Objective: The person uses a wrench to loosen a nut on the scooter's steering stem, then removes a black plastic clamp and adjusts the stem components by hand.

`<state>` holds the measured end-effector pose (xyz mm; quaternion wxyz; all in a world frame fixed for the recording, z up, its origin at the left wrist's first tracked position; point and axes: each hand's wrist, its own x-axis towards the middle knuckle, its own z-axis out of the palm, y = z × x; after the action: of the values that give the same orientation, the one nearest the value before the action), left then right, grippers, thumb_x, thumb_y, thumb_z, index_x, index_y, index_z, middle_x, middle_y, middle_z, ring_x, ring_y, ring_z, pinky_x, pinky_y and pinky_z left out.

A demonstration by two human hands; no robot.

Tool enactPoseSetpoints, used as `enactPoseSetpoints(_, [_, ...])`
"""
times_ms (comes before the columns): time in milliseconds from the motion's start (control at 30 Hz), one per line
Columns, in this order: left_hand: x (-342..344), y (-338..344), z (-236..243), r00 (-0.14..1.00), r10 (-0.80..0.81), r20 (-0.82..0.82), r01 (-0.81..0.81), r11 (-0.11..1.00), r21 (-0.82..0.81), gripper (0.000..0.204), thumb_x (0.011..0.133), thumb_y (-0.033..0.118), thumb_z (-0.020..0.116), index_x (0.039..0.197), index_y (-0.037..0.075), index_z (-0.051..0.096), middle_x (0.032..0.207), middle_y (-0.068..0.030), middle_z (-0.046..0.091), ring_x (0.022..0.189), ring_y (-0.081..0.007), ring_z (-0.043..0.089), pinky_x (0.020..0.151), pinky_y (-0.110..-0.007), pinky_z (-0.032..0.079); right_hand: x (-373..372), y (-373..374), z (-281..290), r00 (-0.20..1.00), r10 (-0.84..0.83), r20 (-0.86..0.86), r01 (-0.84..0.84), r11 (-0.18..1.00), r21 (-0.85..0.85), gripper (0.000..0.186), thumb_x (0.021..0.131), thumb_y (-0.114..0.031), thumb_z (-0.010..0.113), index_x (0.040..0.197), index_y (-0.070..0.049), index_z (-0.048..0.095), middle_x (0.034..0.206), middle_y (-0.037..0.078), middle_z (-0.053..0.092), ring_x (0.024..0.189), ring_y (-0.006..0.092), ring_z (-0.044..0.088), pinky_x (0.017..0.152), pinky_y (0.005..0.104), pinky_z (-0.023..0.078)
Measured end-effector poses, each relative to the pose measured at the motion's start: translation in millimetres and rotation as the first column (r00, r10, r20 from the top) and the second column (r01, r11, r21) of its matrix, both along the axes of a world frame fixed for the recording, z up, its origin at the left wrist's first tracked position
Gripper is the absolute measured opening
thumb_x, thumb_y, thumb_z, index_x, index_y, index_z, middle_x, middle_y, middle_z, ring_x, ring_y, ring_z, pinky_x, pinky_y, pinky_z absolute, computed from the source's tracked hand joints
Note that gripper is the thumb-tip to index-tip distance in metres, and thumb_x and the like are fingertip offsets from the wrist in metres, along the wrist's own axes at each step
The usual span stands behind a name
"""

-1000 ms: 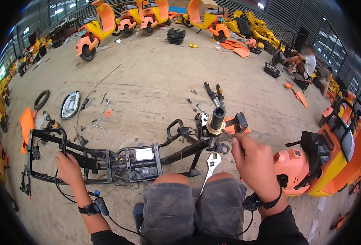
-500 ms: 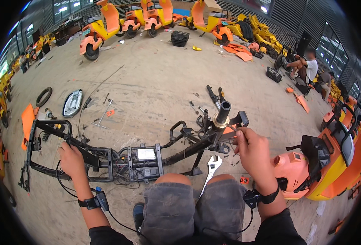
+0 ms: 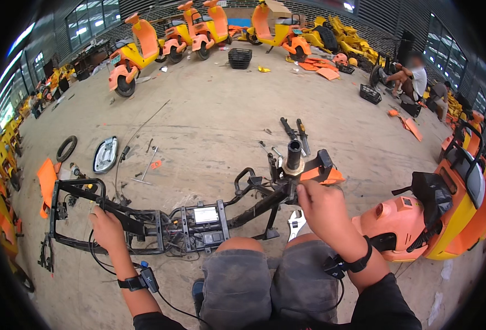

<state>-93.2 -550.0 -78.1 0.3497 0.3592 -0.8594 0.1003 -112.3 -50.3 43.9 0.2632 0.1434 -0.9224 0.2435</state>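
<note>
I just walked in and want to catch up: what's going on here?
A person has both bare hands at a black metal frame. Their right hand is close to the pale collar around its upright tube; whether it holds anything is hidden. Their left hand is at the frame's left end. An adjustable wrench shows by the right knee.

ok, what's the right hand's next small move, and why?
Perhaps turn the brass-coloured collar slightly: the right hand has its fingertips close beneath it, and the left hand is near the left end of the black frame, placed to steady it. Anything pinched is hidden.
</note>
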Motion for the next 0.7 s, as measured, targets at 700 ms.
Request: enactPoseSetpoints(700, [0,3,2,0.999,0.051,0.018,-0.050,0.998,-0.031,0.024,0.095,0.024,0.058,0.113,0.008,0.054,0.098,-0.0155,0.059,0.080,-0.0358,0.068,0.058,-0.046,0.055,-1,25,26,0.999,-0.011,0.038,0.009,0.999,0.048,0.015,0.096,-0.011,0.064,0.101,0.003,0.068,0.068,0.014,0.067,0.053,0.0234,0.065,0.052,0.0339,0.050])
